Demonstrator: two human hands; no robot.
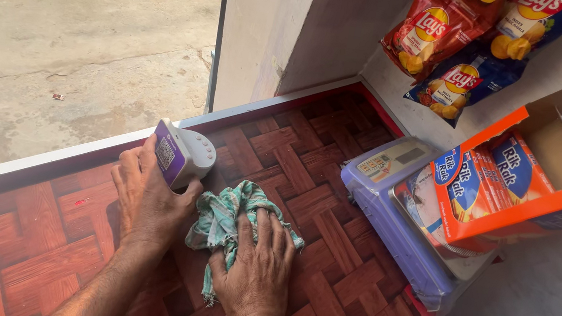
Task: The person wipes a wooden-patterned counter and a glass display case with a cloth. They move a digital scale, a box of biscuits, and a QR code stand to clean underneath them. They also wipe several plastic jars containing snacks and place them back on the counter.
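Our left hand [150, 201] grasps the small white speaker box [182, 155], tilted on the counter [19, 244]. Right hand [255, 270] presses flat on the checked cloth [230, 218] beside it, gripping nothing. We judge firm, overlapping strokes best.

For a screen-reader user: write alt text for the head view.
Seen from above, a person's right hand presses a green checked cloth onto a red woven-pattern counter, while the left hand grips a small white and purple device. To the right sit a wrapped weighing scale and an open orange snack box; snack packets hang above.
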